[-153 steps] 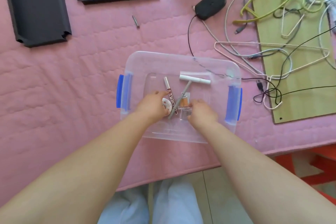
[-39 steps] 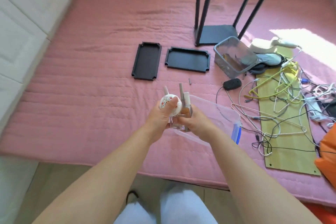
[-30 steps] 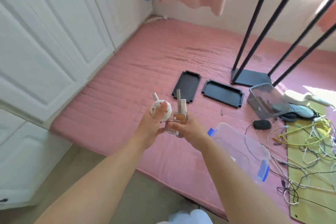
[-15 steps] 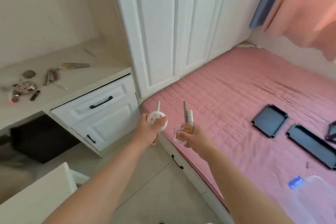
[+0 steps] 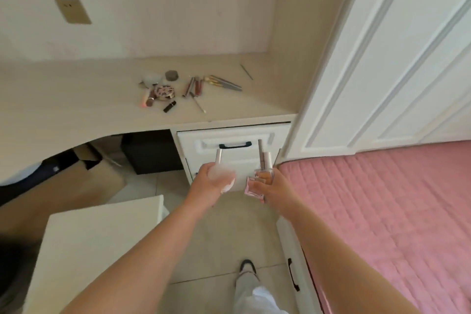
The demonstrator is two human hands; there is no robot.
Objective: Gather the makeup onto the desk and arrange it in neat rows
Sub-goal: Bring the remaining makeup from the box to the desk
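The left hand [image 5: 207, 182] curls around a round white compact [image 5: 224, 181], blurred by motion, together with a slim tube [image 5: 218, 157] whose long axis stands nearly upright, its cap pointing up toward the desk. The right hand [image 5: 274, 186] grips a small clear bottle [image 5: 254, 187] and an amber bottle [image 5: 265, 176] side by side, and two thin tubes [image 5: 263, 157] rise from between its fingers, also nearly vertical and leaning a little to the left. Both hands are held in the air in front of the white drawer [image 5: 233, 145] with the black handle, a little apart from each other and below the level of the desk top.

On the desk [image 5: 76, 99], makeup already lies in a loose group near the middle: a patterned round compact [image 5: 165, 91], a grey round pot [image 5: 171, 75], a black lipstick [image 5: 169, 106], and several pencils and brushes [image 5: 224, 83] whose long axes run in different directions, not yet in rows. To the left of this group and toward the front edge the desk surface is bare, and the right end meets the white wardrobe door [image 5: 397, 58].

Half a second ago the desk was far at the left of the view and the pink bed [image 5: 382, 211] filled the right; now the desk is straight ahead and closer, the bed lies only at the right side, and the hands keep the same hold on the same items.
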